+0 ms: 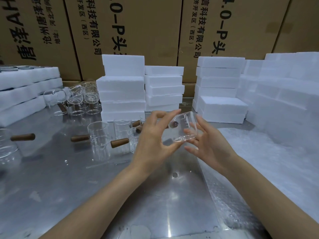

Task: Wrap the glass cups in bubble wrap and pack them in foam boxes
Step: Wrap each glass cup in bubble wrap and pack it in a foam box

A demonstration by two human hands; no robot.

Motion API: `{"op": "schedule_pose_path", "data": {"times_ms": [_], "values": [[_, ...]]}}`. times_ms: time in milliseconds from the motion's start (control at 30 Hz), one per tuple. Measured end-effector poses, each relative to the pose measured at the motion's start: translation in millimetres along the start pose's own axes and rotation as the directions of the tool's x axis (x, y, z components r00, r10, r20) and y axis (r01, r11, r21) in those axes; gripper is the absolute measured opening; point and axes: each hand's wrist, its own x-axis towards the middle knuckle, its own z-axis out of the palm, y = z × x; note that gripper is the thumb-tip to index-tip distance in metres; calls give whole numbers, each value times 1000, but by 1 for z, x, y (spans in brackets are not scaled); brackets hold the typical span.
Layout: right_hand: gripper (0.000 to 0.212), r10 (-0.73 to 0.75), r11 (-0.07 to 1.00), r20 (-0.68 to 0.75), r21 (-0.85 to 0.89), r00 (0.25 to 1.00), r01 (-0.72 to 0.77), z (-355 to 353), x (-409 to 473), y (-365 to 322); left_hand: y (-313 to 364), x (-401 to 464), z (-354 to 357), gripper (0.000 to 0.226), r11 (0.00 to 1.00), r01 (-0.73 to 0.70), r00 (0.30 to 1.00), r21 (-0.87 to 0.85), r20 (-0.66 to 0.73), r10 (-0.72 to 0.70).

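A clear glass cup (185, 125) with printed measuring marks and a brown wooden handle end is held tilted above the metal table (69, 178). My left hand (153, 140) grips it from the left, thumb under its base and fingers over its top. My right hand (207, 144) touches its right side with fingers spread. A bubble wrap sheet (259, 161) lies on the table to the right. Several more glass cups (100, 135) with wooden handles stand to the left. Stacks of white foam boxes (122, 94) rise behind.
More foam boxes (222, 107) and a tall foam stack (290, 94) fill the right. Foam trays (25, 87) holding glassware sit far left, with round glass cups (77, 99) beside them. Large cardboard cartons (146, 28) form the back wall.
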Motion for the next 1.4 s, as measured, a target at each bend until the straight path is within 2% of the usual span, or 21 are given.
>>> {"op": "schedule_pose_path", "data": {"times_ms": [100,133,233,333,400,467,633,733,867,933,1033,1100,1133,1200,1267,1400], "values": [[81,-44,986,59,-157,997,53,5,-2,5,-1,0,0,70,998,-28,999,48,-23,29],[85,-70,975,51,-209,996,80,6,-2,8,-1,0,1,71,997,-40,999,59,-16,41],[73,-144,953,-9,-270,990,136,8,-1,13,-3,0,1,81,996,-66,997,60,42,64],[50,-125,984,-30,-132,992,120,5,1,11,-3,2,2,100,1000,-5,994,8,106,4],[49,-94,994,3,-50,996,94,2,1,8,-5,2,2,104,1000,13,995,3,96,-13],[57,-74,997,61,-1,995,75,0,-1,5,-5,1,1,98,1000,7,998,-1,62,-7],[51,-17,999,136,-40,991,23,1,-2,2,-3,3,-1,67,995,-99,992,31,-69,101],[49,-79,984,122,-151,989,97,3,-4,3,-5,5,-4,63,988,-109,990,105,-83,118],[85,-251,848,-13,-485,968,213,9,-6,8,-8,3,-4,56,948,-163,981,272,-62,187],[80,-310,808,-57,-542,949,231,10,-5,9,-7,2,-2,55,926,-207,970,314,-59,237],[63,-281,873,-89,-437,956,216,8,-1,10,-5,3,0,73,943,-234,961,235,-90,261],[30,-199,951,-101,-260,975,167,7,0,8,-4,4,-1,88,970,-199,971,139,-107,215],[22,-159,977,-90,-157,983,144,7,-1,6,-4,4,-1,93,980,-169,979,105,-94,179],[34,-120,993,-35,-17,992,119,6,-2,3,-4,2,-1,99,992,-98,994,74,-37,101],[46,-90,995,17,44,996,89,4,-2,2,-4,0,1,96,997,-43,999,60,26,42],[54,-19,999,115,34,993,15,5,-3,3,-3,-1,2,84,999,-1,995,33,95,-2]]}}
